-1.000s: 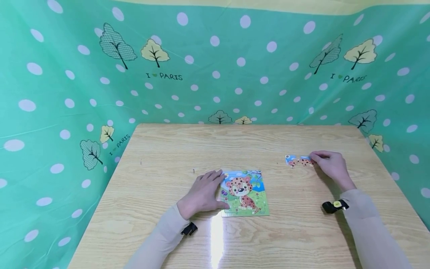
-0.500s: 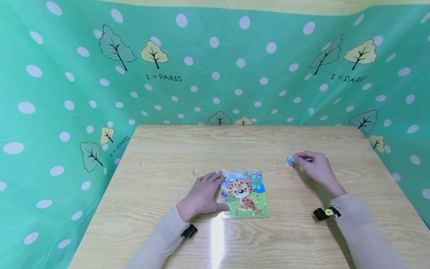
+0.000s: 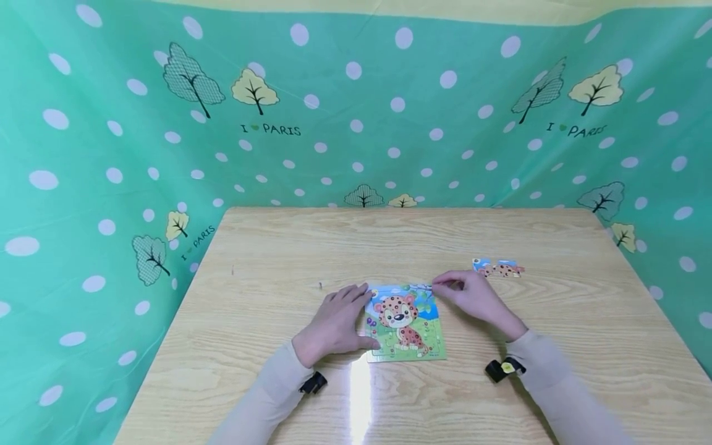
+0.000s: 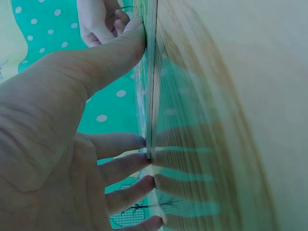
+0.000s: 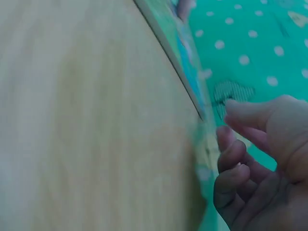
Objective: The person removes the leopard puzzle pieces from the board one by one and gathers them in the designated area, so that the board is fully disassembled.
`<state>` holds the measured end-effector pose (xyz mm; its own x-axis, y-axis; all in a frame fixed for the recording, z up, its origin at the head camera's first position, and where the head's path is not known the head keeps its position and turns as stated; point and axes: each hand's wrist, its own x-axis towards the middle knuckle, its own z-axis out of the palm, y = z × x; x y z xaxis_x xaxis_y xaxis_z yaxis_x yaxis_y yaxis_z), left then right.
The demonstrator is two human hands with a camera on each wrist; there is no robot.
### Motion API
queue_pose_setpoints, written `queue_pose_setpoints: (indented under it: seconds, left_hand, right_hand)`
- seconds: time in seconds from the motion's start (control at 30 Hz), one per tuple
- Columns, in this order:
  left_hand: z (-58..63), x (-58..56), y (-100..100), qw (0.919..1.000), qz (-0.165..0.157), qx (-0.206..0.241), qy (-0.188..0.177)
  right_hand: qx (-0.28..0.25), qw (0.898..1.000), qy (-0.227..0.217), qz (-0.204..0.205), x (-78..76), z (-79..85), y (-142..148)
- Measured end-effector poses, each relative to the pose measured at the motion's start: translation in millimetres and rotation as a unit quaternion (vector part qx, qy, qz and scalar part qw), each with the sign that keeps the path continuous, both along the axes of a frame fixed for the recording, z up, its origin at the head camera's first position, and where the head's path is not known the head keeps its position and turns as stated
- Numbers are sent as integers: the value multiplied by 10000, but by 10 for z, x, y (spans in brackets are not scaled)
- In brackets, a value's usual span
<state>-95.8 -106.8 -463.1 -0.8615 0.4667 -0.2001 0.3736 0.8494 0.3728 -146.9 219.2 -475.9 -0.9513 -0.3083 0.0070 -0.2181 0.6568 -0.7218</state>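
A square picture puzzle [image 3: 408,334] with a cartoon leopard lies flat on the table. My left hand [image 3: 334,324] steadies its left side: in the head view the thumb lies over the lower left and the fingertips reach the upper left corner. Those fingers look nearly straight in the left wrist view, tips at the puzzle's edge [image 4: 151,86]. At the upper right corner is my right hand [image 3: 470,296], thumb and index tips close together. The right wrist view shows this hand [image 5: 255,159] with its fingers loosely bent, nothing visible between them.
Several loose puzzle pieces [image 3: 503,270] with blue sky and spotted fur lie in a row behind the right hand. The wooden table [image 3: 267,247] meets a green dotted cloth [image 3: 356,148] at its back and sides. A small dark speck [image 3: 320,285] shows left of the puzzle.
My right hand has moved left and toward me, from the loose pieces to the puzzle's upper right corner, uncovering the row of pieces. My left hand has stayed in place.
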Motion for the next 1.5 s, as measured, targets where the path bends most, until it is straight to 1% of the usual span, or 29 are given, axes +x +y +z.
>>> queue_pose_setpoints:
  seconds: [0.07, 0.17, 0.23, 0.37, 0.47, 0.7, 0.83, 0.97, 1.03, 1.13, 1.27, 1.37, 1.5]
  left_hand:
    - [-9, 2, 7, 10000, -12, 15, -12]
    - [-15, -2, 18, 10000, -40, 13, 19]
    - [-15, -8, 22, 10000, -49, 12, 53]
    - [-8, -13, 20, 9999, -42, -14, 96]
    - [-4, -11, 14, 10000, -39, -17, 86]
    - [11, -15, -6, 10000, 0, -35, 82]
    - [19, -18, -10, 9999, -3, -12, 111]
    - [0, -8, 6, 10000, -38, 21, 76]
    - [-7, -2, 16, 10000, -48, 20, 69]
    - [-13, 3, 29, 10000, -60, 25, 72]
    - [-25, 9, 34, 10000, -34, -1, 27]
    - [-33, 13, 28, 10000, -5, -34, 36]
    - [-27, 9, 18, 10000, 13, -31, 73]
  right_hand:
    - [98, 9995, 18, 290, 23, -33, -77]
    - [365, 9975, 109, 596, 55, -43, -158]
    - [566, 9951, 176, 786, 77, -18, -185]
    - [963, 9896, 92, 1068, 114, 73, -211]
    - [1138, 9869, -104, 1138, 125, 135, -240]
    - [1362, 9834, -670, 991, 111, 270, -375]
    - [1208, 9833, -998, 921, 68, 276, -416]
    - [905, 9819, -1415, 870, 28, 228, -396]
    - [743, 9817, -1542, 838, 20, 206, -379]
    - [673, 9834, -1511, 744, 34, 195, -364]
    - [958, 9866, -1010, 847, 84, 190, -360]
    - [1164, 9869, -611, 938, 107, 179, -363]
    - [1263, 9870, -419, 899, 109, 170, -359]
